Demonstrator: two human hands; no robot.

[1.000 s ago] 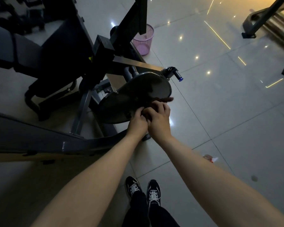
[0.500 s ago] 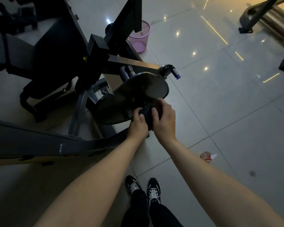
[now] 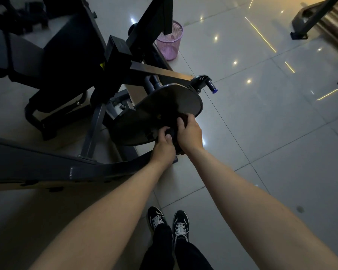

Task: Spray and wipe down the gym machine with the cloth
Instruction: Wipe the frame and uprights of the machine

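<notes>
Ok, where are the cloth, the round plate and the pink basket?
cloth [image 3: 173, 135]: head view, dark middle fold.
round plate [image 3: 164, 103]: head view, flat dark face.
pink basket [image 3: 169, 46]: head view, mesh side wall.

Cloth [image 3: 174, 133] mostly out of sight

Glossy floor tiles [image 3: 281, 117]; pink plastic mesh basket [image 3: 170, 42].

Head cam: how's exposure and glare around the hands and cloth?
Head view: dim, underexposed; dark cloth barely separates from the black disc between left hand and right hand; ceiling-light glare spots on glossy floor tiles; wide-angle bending at edges.
</notes>
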